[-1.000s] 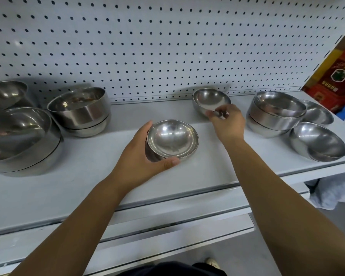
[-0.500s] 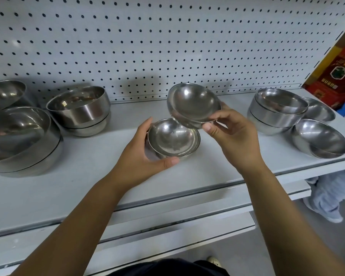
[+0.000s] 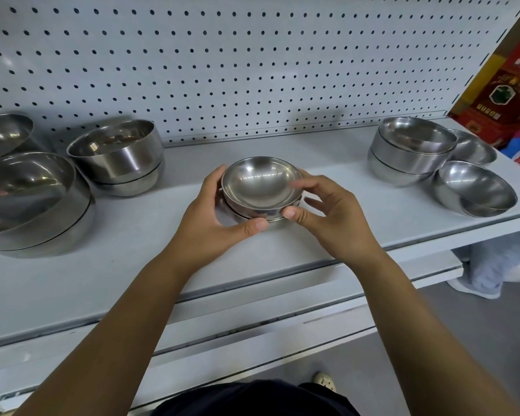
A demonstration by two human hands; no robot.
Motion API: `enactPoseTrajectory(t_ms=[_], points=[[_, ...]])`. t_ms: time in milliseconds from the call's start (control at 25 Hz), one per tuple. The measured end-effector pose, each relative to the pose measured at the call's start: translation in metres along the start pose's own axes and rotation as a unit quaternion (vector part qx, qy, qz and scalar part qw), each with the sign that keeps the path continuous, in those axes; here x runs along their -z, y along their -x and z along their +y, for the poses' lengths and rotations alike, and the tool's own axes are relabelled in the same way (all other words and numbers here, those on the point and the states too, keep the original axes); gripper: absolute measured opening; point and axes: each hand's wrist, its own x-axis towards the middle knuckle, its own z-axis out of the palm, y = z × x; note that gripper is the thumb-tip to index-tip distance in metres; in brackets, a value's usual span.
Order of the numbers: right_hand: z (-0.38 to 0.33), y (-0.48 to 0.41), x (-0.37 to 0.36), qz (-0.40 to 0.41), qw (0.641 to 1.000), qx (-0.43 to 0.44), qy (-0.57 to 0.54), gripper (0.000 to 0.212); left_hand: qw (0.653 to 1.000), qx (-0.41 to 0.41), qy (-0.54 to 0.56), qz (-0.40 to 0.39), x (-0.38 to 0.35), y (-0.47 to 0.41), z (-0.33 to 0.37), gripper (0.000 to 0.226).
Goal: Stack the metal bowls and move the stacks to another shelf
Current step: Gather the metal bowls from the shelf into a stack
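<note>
Head view: we've got the small bowl nested into the lower bowl, mid-shelf near the front edge. Left hand has its grip wrapped round the lower bowl, thumb in front, fingers behind. Right hand has its grip pinching the small bowl's rim, though the fingers are blurry. Other bowl stacks sit left and right.

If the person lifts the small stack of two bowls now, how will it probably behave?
The small stack looks like rigid polished steel: probably light, but slippery. Its upper bowl seems slightly tilted in the lower one, so it may shift unless the left hand and right hand grip both rims.
</note>
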Motion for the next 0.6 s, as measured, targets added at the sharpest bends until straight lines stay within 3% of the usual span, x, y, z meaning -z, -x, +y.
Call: enactPoseTrajectory(t_ms=[160,360,600], points=[[0.001,0.002,-0.002,-0.016,0.999,-0.037,-0.026,0.07,1.0,-0.004,0.015,-0.002,0.0,0.002,0.002,0.099],[0.005,0.002,0.0,-0.017,0.996,-0.053,-0.073,0.084,0.998,-0.002,0.063,0.005,-0.005,0.0,0.008,0.098],[0.012,0.023,0.048,0.039,0.991,-0.044,-0.12,0.075,0.995,-0.003,0.098,-0.01,-0.058,-0.007,0.029,0.097]])
